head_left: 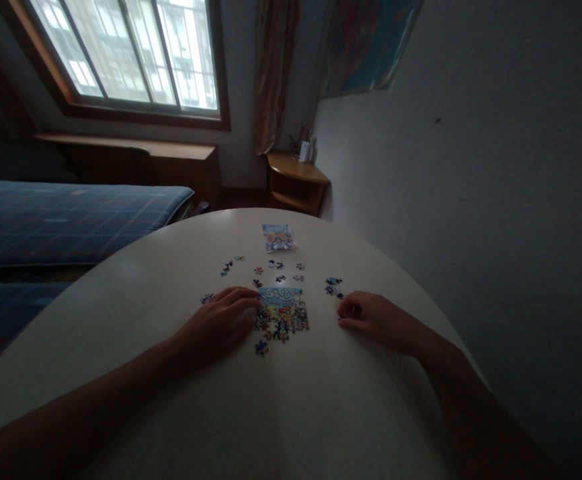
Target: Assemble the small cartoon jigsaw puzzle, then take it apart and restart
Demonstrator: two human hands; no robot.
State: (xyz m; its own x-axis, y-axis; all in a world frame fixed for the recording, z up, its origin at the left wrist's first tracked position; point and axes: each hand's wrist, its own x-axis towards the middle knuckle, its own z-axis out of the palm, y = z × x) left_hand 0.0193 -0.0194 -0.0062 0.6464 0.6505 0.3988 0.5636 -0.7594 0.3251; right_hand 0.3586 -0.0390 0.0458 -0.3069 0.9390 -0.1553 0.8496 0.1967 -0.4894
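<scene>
A partly joined jigsaw puzzle [283,308] lies on the table, with coloured lettering along its top and an uneven lower edge. My left hand [225,313] rests flat at its left side, fingers stretched out and fingertips touching its edge. To the right of the puzzle, my right hand [368,315] is curled, thumb and forefinger pinched on a small dark puzzle piece [341,319], mostly hidden. Just beyond those fingers sits a cluster of loose pieces [333,285]. One loose blue piece [261,347] lies below the puzzle's lower left corner.
Several more loose pieces [280,278] are scattered beyond the puzzle on the round white table [291,413]. Farther back lies a printed packet [278,238]. A bed [71,220] stands left, a wall [495,200] right, and a corner shelf [298,170] behind.
</scene>
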